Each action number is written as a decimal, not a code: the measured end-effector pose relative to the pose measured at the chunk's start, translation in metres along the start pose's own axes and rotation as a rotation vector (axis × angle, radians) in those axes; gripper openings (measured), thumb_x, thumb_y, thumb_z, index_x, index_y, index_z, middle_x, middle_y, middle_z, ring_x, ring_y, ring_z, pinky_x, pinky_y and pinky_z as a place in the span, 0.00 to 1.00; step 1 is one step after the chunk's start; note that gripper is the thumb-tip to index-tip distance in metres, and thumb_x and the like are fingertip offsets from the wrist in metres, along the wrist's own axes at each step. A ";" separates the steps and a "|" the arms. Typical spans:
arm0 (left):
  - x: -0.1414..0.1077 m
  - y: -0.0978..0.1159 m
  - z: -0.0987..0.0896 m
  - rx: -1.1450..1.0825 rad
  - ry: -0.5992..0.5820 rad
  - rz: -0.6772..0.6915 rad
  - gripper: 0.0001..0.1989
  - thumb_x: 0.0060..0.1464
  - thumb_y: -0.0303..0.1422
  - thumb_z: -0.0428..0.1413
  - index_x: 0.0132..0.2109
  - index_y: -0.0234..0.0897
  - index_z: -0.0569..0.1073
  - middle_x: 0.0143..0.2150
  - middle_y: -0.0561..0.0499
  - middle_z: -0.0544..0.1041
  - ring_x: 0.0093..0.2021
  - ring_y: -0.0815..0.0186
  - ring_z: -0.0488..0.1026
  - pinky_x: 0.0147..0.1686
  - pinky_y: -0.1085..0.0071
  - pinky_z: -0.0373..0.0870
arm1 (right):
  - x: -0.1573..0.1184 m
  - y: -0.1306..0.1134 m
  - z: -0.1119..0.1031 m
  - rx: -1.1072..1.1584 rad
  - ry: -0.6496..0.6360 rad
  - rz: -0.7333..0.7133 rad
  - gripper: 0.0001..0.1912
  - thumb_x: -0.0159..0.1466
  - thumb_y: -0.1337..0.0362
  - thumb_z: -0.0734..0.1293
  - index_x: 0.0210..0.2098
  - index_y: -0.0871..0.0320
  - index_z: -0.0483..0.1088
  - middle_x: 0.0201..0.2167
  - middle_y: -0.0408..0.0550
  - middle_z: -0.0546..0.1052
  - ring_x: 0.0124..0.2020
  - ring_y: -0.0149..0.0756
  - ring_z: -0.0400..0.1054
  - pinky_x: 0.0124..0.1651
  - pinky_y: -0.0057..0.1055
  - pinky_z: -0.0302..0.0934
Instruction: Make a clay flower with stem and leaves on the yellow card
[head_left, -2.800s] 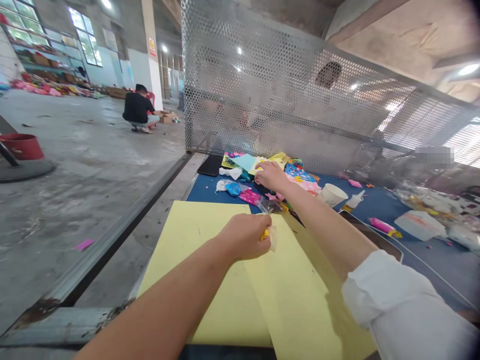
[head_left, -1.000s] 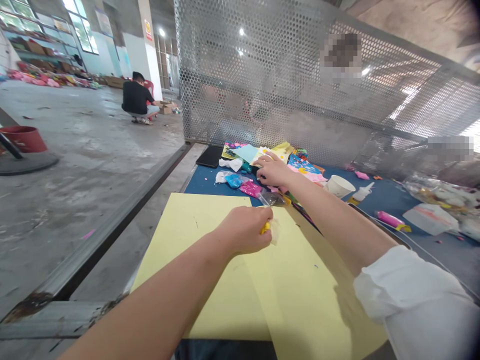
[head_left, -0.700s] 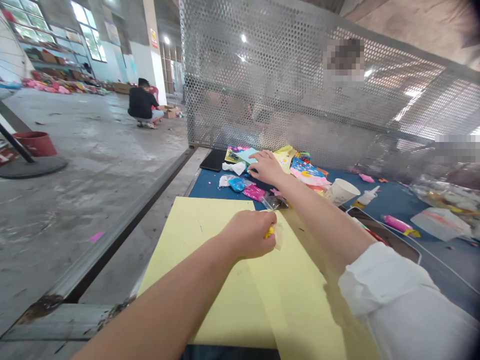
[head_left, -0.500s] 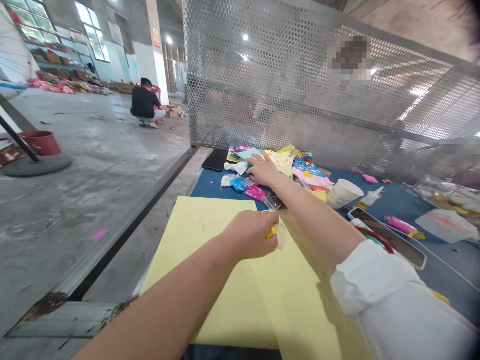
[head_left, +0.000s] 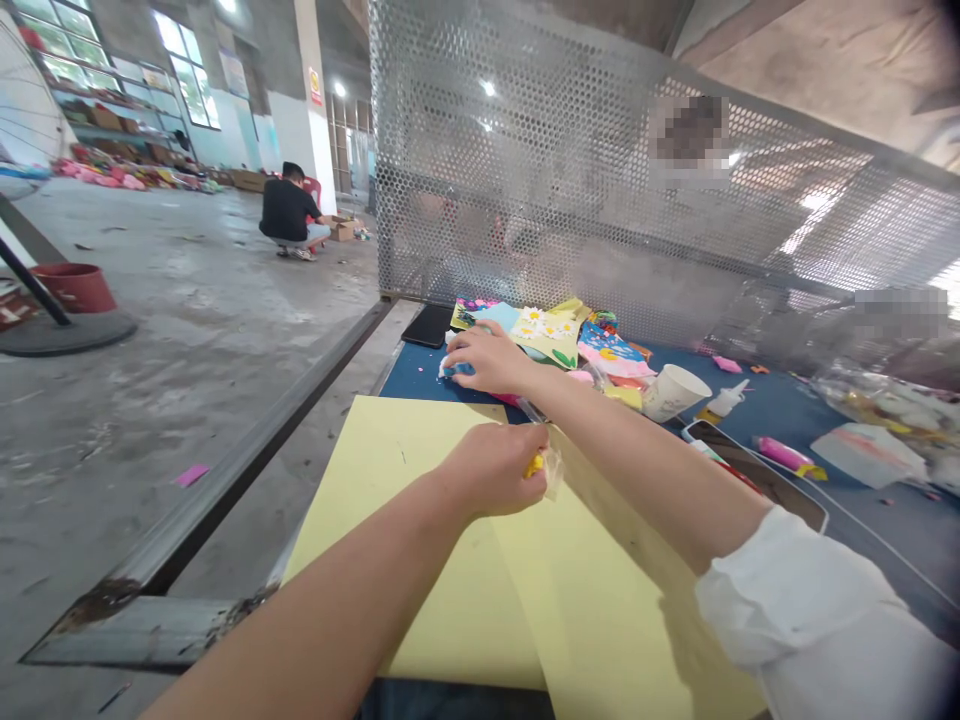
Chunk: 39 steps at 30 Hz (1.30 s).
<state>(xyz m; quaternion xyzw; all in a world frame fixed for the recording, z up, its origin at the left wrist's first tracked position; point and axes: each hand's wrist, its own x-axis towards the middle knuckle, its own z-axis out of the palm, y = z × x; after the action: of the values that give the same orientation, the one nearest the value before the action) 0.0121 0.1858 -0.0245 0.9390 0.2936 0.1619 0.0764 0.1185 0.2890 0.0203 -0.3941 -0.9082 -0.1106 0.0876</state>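
Observation:
My left hand (head_left: 499,468) is closed above the yellow sheets (head_left: 420,600), gripping a small yellow lump in a clear plastic wrapper (head_left: 553,475). Most of the lump is hidden by the fingers. Farther forward, my right hand (head_left: 491,360) reaches over the blue table, its fingers curled round a blue plastic-wrapped packet (head_left: 460,370); only part of the packet shows. A bit of white crumpled tissue (head_left: 444,368) pokes out beside the fingertips. Under the right wrist lies a pink packet (head_left: 511,399), partly covered.
Behind my right hand lie a black phone (head_left: 428,326) and a yellow card with white daisies (head_left: 546,330). To the right are a paper cup (head_left: 676,393), a glue bottle (head_left: 724,400), a larger device (head_left: 757,470) and a pink tube (head_left: 784,455). A perforated metal panel (head_left: 570,220) stands behind.
My right hand has moved left and toward me, from beside the cards down onto the blue packet. My left hand stays nearly in place, still holding the yellow lump.

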 end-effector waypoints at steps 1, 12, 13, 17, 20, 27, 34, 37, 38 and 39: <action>0.000 0.000 0.000 -0.004 0.000 -0.002 0.12 0.54 0.35 0.49 0.45 0.39 0.69 0.38 0.49 0.79 0.37 0.55 0.77 0.31 0.65 0.67 | 0.002 -0.004 -0.003 0.008 -0.053 -0.006 0.13 0.63 0.63 0.64 0.43 0.52 0.78 0.53 0.48 0.75 0.56 0.41 0.64 0.65 0.44 0.35; 0.000 0.001 -0.001 -0.011 0.014 0.009 0.09 0.54 0.35 0.50 0.43 0.40 0.69 0.37 0.52 0.79 0.37 0.57 0.77 0.30 0.66 0.65 | -0.039 0.039 -0.028 -0.002 -0.417 0.472 0.14 0.59 0.54 0.65 0.36 0.54 0.79 0.35 0.49 0.82 0.41 0.47 0.73 0.56 0.45 0.50; 0.000 0.001 0.000 -0.015 0.019 0.008 0.10 0.54 0.35 0.50 0.44 0.40 0.69 0.38 0.51 0.79 0.38 0.57 0.77 0.31 0.66 0.66 | -0.043 0.038 -0.025 0.003 -0.437 0.475 0.16 0.58 0.51 0.65 0.36 0.54 0.79 0.35 0.49 0.82 0.41 0.47 0.73 0.57 0.46 0.48; 0.002 -0.002 0.002 -0.023 0.034 -0.006 0.11 0.54 0.34 0.51 0.45 0.40 0.69 0.41 0.49 0.79 0.42 0.56 0.77 0.36 0.66 0.68 | -0.048 0.033 -0.019 -0.007 -0.400 0.488 0.23 0.57 0.52 0.67 0.50 0.53 0.74 0.41 0.48 0.81 0.45 0.46 0.71 0.56 0.43 0.49; 0.003 -0.004 0.003 -0.030 0.048 -0.018 0.12 0.54 0.33 0.52 0.46 0.39 0.69 0.42 0.49 0.79 0.43 0.56 0.76 0.39 0.65 0.68 | -0.045 0.038 -0.021 -0.069 -0.309 0.499 0.18 0.56 0.59 0.67 0.46 0.53 0.75 0.39 0.48 0.80 0.44 0.45 0.71 0.54 0.42 0.48; 0.001 -0.006 0.006 -0.039 0.138 -0.003 0.15 0.52 0.35 0.55 0.48 0.37 0.69 0.44 0.48 0.78 0.45 0.56 0.74 0.47 0.61 0.68 | -0.058 0.041 -0.037 -0.250 -0.085 0.419 0.15 0.64 0.64 0.61 0.47 0.55 0.75 0.49 0.55 0.76 0.53 0.47 0.64 0.57 0.45 0.41; 0.003 -0.006 0.011 0.004 0.183 0.003 0.19 0.51 0.42 0.57 0.47 0.36 0.72 0.41 0.47 0.79 0.45 0.54 0.74 0.47 0.59 0.68 | -0.078 0.033 -0.021 -0.134 0.090 0.363 0.13 0.63 0.69 0.61 0.40 0.56 0.77 0.42 0.54 0.78 0.47 0.43 0.66 0.59 0.42 0.42; 0.005 -0.006 0.012 0.023 0.167 0.006 0.17 0.55 0.42 0.55 0.47 0.36 0.74 0.43 0.46 0.79 0.46 0.55 0.74 0.47 0.59 0.67 | -0.077 0.039 -0.017 -0.053 0.150 0.470 0.13 0.62 0.68 0.62 0.42 0.57 0.76 0.43 0.55 0.78 0.47 0.45 0.67 0.58 0.45 0.45; 0.005 -0.006 0.012 0.032 0.154 0.010 0.17 0.56 0.42 0.54 0.48 0.36 0.74 0.43 0.46 0.79 0.46 0.55 0.74 0.47 0.59 0.67 | -0.077 0.041 -0.016 -0.014 0.176 0.518 0.13 0.61 0.67 0.63 0.43 0.57 0.76 0.43 0.55 0.78 0.46 0.46 0.68 0.57 0.45 0.47; 0.006 -0.006 0.011 0.040 0.143 0.012 0.17 0.58 0.42 0.53 0.48 0.36 0.74 0.44 0.46 0.79 0.46 0.55 0.74 0.47 0.59 0.66 | -0.078 0.043 -0.016 0.033 0.204 0.572 0.14 0.60 0.65 0.65 0.45 0.58 0.75 0.42 0.55 0.78 0.45 0.46 0.69 0.55 0.45 0.51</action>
<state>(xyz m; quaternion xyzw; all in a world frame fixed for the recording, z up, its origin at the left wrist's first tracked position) 0.0173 0.1938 -0.0352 0.9281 0.2958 0.2232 0.0353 0.2039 0.2592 0.0220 -0.6194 -0.7484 -0.1057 0.2122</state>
